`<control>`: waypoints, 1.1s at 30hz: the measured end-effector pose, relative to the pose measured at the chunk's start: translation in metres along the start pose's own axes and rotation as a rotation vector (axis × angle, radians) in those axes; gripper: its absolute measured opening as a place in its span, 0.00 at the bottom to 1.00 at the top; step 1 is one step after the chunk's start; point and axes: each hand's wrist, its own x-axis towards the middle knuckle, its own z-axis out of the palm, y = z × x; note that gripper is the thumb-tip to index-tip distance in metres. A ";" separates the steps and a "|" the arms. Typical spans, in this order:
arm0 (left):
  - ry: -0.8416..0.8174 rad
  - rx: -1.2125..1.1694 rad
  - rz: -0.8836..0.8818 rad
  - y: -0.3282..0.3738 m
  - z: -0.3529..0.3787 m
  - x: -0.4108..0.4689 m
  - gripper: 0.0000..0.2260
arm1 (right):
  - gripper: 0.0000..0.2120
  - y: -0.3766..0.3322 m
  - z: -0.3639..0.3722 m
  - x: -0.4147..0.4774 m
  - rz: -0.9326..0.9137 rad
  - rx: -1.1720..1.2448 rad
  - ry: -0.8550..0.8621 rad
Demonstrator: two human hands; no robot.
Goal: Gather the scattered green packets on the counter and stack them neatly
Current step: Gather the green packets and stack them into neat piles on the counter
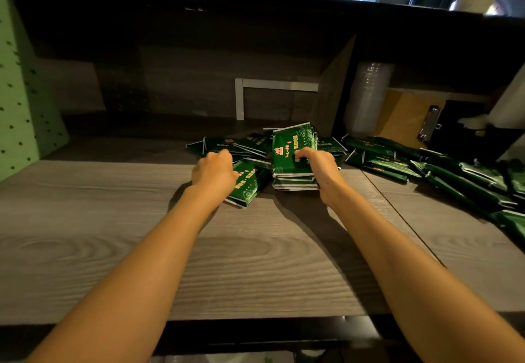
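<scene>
A stack of green packets (287, 152) stands mid-counter, its top packets tilted up toward me. My right hand (318, 165) grips the stack from its right side, thumb on the top packet. My left hand (214, 169) has its fingers curled over a loose green packet (245, 185) lying flat just left of the stack. More loose packets (227, 145) lie scattered behind my left hand. A long spread of green packets (443, 172) runs along the counter to the right.
The grey wood-grain counter (113, 220) sits under a dark shelf. A green pegboard (20, 106) stands at left. A sleeve of clear plastic cups (366, 98), a clipboard (412, 118) and a dark box (466, 126) stand at the back right.
</scene>
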 end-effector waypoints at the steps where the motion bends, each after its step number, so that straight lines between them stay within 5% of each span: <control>1: -0.002 -0.046 -0.002 0.000 0.001 0.002 0.15 | 0.25 0.000 0.000 0.000 -0.001 -0.003 0.002; 7: -0.052 -0.268 -0.098 -0.005 0.005 0.015 0.10 | 0.26 0.001 -0.001 0.000 -0.030 -0.017 0.005; 12: 0.152 -0.468 -0.176 -0.006 -0.005 0.018 0.12 | 0.23 0.002 -0.003 -0.001 -0.062 0.007 0.071; 16: 0.312 -0.909 -0.181 -0.001 -0.016 0.014 0.10 | 0.24 0.001 -0.002 -0.004 -0.060 0.040 0.062; 20: 0.097 -1.307 -0.091 0.013 -0.016 0.003 0.16 | 0.31 0.001 0.007 -0.011 -0.069 0.045 -0.011; 23: -0.003 -1.206 0.000 0.022 -0.006 -0.003 0.18 | 0.36 0.003 0.019 -0.020 -0.049 0.095 -0.077; 27: 0.137 -0.920 0.097 0.025 0.003 -0.006 0.17 | 0.31 0.005 0.021 -0.020 -0.051 0.173 -0.131; 30: 0.126 -0.878 0.119 0.028 0.010 -0.007 0.21 | 0.40 -0.001 0.023 -0.029 -0.066 0.105 -0.132; 33: 0.106 -0.926 0.094 0.025 0.009 0.000 0.21 | 0.38 0.003 0.019 -0.022 -0.069 0.076 -0.128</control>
